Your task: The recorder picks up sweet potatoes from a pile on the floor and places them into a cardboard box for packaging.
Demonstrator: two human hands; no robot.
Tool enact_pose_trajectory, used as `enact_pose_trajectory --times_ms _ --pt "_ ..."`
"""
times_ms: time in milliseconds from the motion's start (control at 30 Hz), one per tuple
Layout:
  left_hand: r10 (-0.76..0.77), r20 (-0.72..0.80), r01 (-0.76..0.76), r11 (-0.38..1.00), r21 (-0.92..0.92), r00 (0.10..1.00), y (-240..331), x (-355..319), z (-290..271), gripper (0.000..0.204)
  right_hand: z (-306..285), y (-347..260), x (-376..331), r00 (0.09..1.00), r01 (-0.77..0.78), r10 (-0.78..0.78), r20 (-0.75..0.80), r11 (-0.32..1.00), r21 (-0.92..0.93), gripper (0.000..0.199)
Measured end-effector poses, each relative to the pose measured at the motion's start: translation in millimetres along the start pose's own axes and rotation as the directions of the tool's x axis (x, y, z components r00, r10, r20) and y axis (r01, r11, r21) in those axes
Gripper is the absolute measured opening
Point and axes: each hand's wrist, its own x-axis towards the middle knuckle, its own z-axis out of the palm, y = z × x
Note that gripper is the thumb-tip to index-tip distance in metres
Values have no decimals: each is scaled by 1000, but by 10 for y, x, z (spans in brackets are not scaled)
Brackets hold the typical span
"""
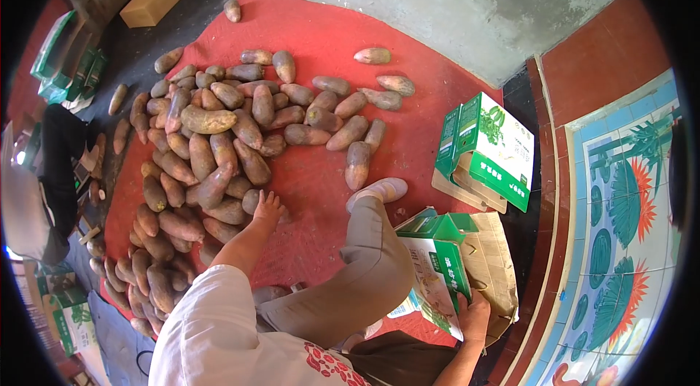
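Observation:
A large heap of oblong brown-red vegetables point(208, 160) covers the left and middle of a red mat; their exact kind is unclear. My left hand point(269, 211) is at the heap's right edge, its fingers apart, beside the rounded end of one vegetable point(251, 201). Nothing shows in its grasp. To the lower right, my right hand point(475, 314) grips the edge of an open green and white cardboard box point(446, 265). That box leans with its brown flaps point(490, 255) spread, and its inside is mostly hidden.
Behind the held box stands another green and white box point(490, 145), its flaps open. My leg point(364, 255) crosses the red mat point(310, 182). At the left are a seated person point(55, 182), stacked green boxes point(73, 68) and a brown carton point(153, 2). A tiled mural wall point(620, 225) borders the right.

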Motion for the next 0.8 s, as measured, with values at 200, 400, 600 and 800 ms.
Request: enact_pose_trajectory --times_ms 200,400,600,800 --pt "-181 52 184 982 -51 982 -116 111 -118 73 1 71 -40 999 -35 35 -21 999 32 11" --pt "-158 18 158 986 -48 987 -156 71 -77 62 -5 26 6 999 -45 45 -5 999 30 10" --pt "-227 192 261 949 -177 955 -128 -234 -378 78 -7 32 6 999 -49 49 9 999 21 12" --pt "-255 550 552 680 -483 795 -133 -529 -404 97 35 107 -1 1000 -8 8 -14 999 48 12"
